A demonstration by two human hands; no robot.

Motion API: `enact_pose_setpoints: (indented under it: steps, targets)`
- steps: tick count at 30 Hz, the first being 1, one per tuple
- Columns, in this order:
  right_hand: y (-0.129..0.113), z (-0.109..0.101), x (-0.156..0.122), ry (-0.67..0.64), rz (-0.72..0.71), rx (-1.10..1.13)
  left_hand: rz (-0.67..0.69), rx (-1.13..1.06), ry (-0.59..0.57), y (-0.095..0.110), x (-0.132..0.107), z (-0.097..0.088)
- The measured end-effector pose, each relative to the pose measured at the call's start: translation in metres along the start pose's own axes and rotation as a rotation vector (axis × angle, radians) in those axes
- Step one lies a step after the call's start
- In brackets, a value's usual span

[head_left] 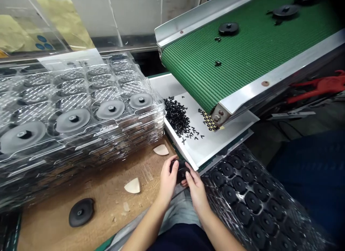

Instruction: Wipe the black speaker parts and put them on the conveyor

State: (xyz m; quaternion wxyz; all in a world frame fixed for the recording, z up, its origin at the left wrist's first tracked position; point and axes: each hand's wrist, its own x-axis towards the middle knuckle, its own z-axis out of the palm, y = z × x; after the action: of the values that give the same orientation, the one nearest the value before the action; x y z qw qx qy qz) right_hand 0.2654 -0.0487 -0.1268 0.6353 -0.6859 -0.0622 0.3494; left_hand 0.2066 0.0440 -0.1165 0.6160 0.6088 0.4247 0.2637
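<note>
Both of my hands hold one round black disc part [181, 170] close to my body, at the table's front edge. My left hand [168, 179] curls round its left side with the thumb on top. My right hand [196, 186] grips its right side, fingers pressed on the face. A second black disc [81, 211] lies loose on the brown table to the left. A stack of clear blister trays [81, 136] stands further left, with several grey-looking discs seated in its front row.
A green conveyor belt [242, 53] slopes down from the upper right, carrying a few black discs. Under its end lies a white sheet [210, 143] with a heap of small black clips [176, 116]. A wrapped tray of black discs [248, 200] sits at my right. Two beige wedges lie on the table.
</note>
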Motion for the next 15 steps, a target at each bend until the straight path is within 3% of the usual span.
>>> enact_pose_setpoints:
  steps: [6,11,13,15]
  targets:
    - [0.000,0.002,-0.009,-0.030,-0.101,-0.181,-0.159,-0.175,-0.030,0.004,-0.018,-0.004]
    - [-0.021,-0.012,-0.019,-0.148,-0.234,-0.426,-0.431,-0.437,-0.098,0.002,-0.040,-0.020]
    - [-0.030,-0.030,-0.012,-0.067,-0.299,-0.531,-0.567,-0.579,-0.176,-0.001,-0.055,-0.031]
    - [-0.038,-0.056,0.006,0.137,-0.370,-0.631,-0.672,-0.708,-0.239,-0.006,-0.073,-0.043]
